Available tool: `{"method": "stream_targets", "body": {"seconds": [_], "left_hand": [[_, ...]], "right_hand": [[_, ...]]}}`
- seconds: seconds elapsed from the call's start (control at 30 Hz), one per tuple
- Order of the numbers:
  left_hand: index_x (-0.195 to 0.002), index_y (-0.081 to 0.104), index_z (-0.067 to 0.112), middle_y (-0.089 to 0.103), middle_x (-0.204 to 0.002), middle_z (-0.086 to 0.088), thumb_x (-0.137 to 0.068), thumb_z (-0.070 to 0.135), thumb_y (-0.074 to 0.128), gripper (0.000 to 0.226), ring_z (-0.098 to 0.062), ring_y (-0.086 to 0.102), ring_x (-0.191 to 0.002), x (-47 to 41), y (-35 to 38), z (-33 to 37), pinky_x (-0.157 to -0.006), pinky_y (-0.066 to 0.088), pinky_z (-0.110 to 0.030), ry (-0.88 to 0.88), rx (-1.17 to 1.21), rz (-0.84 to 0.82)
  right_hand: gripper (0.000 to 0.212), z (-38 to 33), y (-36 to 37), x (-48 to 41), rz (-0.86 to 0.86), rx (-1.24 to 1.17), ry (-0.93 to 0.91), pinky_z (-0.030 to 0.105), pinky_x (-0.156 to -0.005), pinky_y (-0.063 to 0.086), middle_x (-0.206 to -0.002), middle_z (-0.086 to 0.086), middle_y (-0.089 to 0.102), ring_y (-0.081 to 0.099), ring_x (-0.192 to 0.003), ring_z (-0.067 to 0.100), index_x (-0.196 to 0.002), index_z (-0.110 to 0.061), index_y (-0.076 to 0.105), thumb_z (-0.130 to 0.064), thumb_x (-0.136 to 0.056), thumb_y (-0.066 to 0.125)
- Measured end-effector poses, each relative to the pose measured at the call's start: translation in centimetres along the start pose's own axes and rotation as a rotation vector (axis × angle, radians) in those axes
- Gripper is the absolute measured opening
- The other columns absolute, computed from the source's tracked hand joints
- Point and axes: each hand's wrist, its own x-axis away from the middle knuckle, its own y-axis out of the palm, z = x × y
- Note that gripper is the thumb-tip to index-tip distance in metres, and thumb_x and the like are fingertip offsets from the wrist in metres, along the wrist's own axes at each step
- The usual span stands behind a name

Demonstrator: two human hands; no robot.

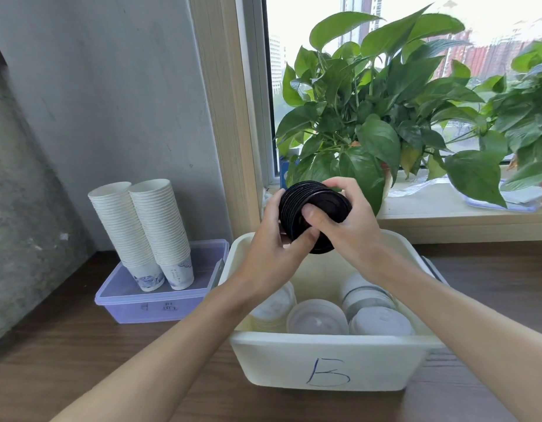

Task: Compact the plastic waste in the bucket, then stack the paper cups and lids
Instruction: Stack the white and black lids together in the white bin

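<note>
With both hands, left and right, clamped on the black lids held above the bin, 12 o'clock side, we risk uneven squeeze fanning the stack apart

Grey wall; bright window; wooden sill

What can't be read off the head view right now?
- Count in the black plastic lid stack: left hand and right hand cover part of it.
- Contents of the white plastic bin marked B: forearms and its front wall hide much of the white lids.
- Handwriting on the lilac lidded box: too faint.
- Pot of the green leafy plant: behind leaves and hands.
</note>
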Motion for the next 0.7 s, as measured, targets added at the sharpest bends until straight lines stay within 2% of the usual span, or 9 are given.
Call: {"method": "stream_targets", "body": {"seconds": [0.17, 0.3, 0.37, 0.47, 0.57, 0.63, 0.7], "left_hand": [[-0.138, 0.051, 0.017, 0.067, -0.125, -0.002, -0.095, 0.017, 0.063, 0.045, -0.019, 0.065, -0.114, -0.36, -0.26, -0.25, -0.098, 0.053, -0.038, 0.035, -0.031, 0.009], [-0.137, 0.054, 0.019, 0.069, -0.119, 0.000, -0.092, 0.014, 0.064, 0.047, -0.018, 0.066, -0.110, -0.27, -0.35, -0.33, -0.092, 0.055, -0.032, 0.041, -0.052, 0.015], [-0.138, 0.053, 0.020, 0.069, -0.119, 0.000, -0.091, 0.014, 0.066, 0.049, -0.021, 0.065, -0.110, -0.14, -0.40, -0.36, -0.093, 0.056, -0.035, 0.040, -0.034, 0.022], [-0.137, 0.054, 0.020, 0.071, -0.116, 0.000, -0.090, 0.014, 0.067, 0.050, -0.023, 0.067, -0.108, -0.11, -0.47, -0.39, -0.094, 0.056, -0.039, 0.036, -0.005, 0.035], [-0.133, 0.056, 0.027, 0.071, -0.115, 0.002, -0.090, 0.012, 0.067, 0.047, -0.021, 0.067, -0.109, -0.13, -0.44, -0.32, -0.093, 0.056, -0.033, 0.046, 0.014, 0.041], [-0.126, 0.057, 0.038, 0.070, -0.115, 0.007, -0.088, 0.013, 0.067, 0.047, -0.017, 0.066, -0.110, -0.20, -0.37, -0.16, -0.093, 0.055, -0.030, 0.045, 0.027, 0.051], [-0.127, 0.057, 0.035, 0.069, -0.116, 0.006, -0.089, 0.013, 0.067, 0.046, -0.017, 0.064, -0.113, -0.31, -0.27, -0.21, -0.093, 0.055, -0.030, 0.036, 0.050, 0.050]], "right_hand": [[0.051, -0.19, -0.58, 0.22, -0.052, 0.013, -0.027, 0.012, -0.077, 0.048, -0.104, -0.006, 0.067, 0.065, -0.093, 0.000, -0.118, -0.020, 0.055, -0.013, -0.075, 0.081], [0.060, -0.15, -0.84, 0.35, -0.094, 0.076, -0.085, 0.012, -0.084, 0.046, -0.109, -0.012, 0.066, 0.062, -0.102, -0.001, -0.122, -0.023, 0.057, -0.019, -0.069, 0.085], [0.058, -0.05, -0.70, 0.32, -0.066, 0.091, -0.113, 0.016, -0.088, 0.047, -0.110, -0.011, 0.066, 0.061, -0.106, 0.004, -0.120, -0.025, 0.059, -0.025, -0.067, 0.083], [0.053, -0.22, -0.54, 0.28, -0.056, 0.092, -0.151, 0.019, -0.089, 0.047, -0.107, -0.012, 0.066, 0.061, -0.105, 0.007, -0.117, -0.024, 0.060, -0.022, -0.069, 0.081], [0.048, -0.35, -0.53, 0.24, -0.054, 0.088, -0.183, 0.019, -0.088, 0.048, -0.104, -0.014, 0.066, 0.062, -0.101, 0.006, -0.114, -0.020, 0.061, -0.013, -0.071, 0.082], [0.046, -0.29, -0.44, 0.22, -0.040, 0.086, -0.193, 0.021, -0.089, 0.048, -0.103, -0.015, 0.065, 0.062, -0.100, 0.006, -0.111, -0.023, 0.060, -0.014, -0.071, 0.081], [0.045, -0.17, -0.36, 0.16, -0.037, 0.089, -0.185, 0.022, -0.090, 0.049, -0.104, -0.014, 0.066, 0.062, -0.102, 0.007, -0.111, -0.026, 0.060, -0.020, -0.071, 0.079]]}}
